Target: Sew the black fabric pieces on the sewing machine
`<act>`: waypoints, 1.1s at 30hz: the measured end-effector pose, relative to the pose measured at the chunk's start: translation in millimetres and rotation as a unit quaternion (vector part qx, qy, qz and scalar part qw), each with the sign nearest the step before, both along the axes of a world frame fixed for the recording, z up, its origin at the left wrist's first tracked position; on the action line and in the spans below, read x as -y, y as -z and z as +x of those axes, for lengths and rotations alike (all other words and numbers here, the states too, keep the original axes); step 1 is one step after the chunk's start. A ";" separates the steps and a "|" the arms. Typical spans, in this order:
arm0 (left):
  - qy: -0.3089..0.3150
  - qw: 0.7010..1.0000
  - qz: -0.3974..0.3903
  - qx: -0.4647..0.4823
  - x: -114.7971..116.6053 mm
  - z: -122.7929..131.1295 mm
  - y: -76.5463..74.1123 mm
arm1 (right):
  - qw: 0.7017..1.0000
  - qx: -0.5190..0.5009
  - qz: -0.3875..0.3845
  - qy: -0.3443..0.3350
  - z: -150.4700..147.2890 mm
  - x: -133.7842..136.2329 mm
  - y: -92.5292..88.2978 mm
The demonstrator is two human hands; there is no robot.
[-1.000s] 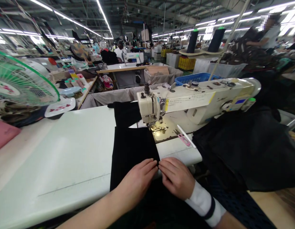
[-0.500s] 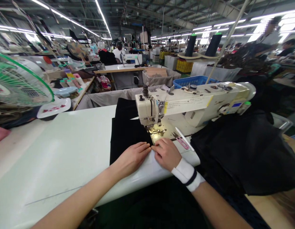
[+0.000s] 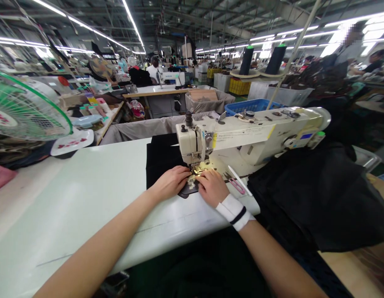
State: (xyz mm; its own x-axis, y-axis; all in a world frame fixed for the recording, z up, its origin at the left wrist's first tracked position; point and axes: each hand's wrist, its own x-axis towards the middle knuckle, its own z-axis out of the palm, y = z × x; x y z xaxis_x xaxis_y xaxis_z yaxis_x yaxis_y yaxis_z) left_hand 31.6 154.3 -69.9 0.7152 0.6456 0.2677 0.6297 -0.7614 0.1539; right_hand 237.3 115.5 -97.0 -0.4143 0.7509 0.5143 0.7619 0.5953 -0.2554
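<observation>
A sewing machine (image 3: 241,138) stands before me, its lit needle area close above my fingertips. Black fabric (image 3: 161,161) lies flat on the white table, running back to the left of the machine head. My left hand (image 3: 171,182) grips the fabric's near edge, fingers together, left of the presser foot. My right hand (image 3: 213,188), with a white wristband (image 3: 234,211), is closed with its fingertips at the fabric's edge by the needle plate. What lies under those fingers is mostly hidden. A dark metal plate (image 3: 189,189) shows between the hands.
Pink-handled snips (image 3: 237,186) and a white pen-like stick (image 3: 240,181) lie right of my right hand. A heap of black fabric (image 3: 319,194) is piled at the right. A green fan (image 3: 27,107) stands at the left. A blue crate (image 3: 248,106) sits behind the machine.
Both hands have moved forward to the needle, taking the fabric's near edge with them. The dark plate in front of the needle has come into view.
</observation>
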 end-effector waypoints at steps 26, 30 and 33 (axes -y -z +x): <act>-0.046 0.996 0.026 -0.072 56.0 71.9 -31.6 | 0.940 -0.064 -0.069 0.328 186.4 86.0 -39.6; 0.183 0.982 0.010 0.041 88.8 137.4 -29.6 | 0.923 -0.193 -0.108 0.316 210.1 87.3 -42.1; 0.232 0.969 0.005 0.085 92.9 180.8 -22.2 | 0.913 -0.257 -0.139 0.284 217.6 88.2 -42.9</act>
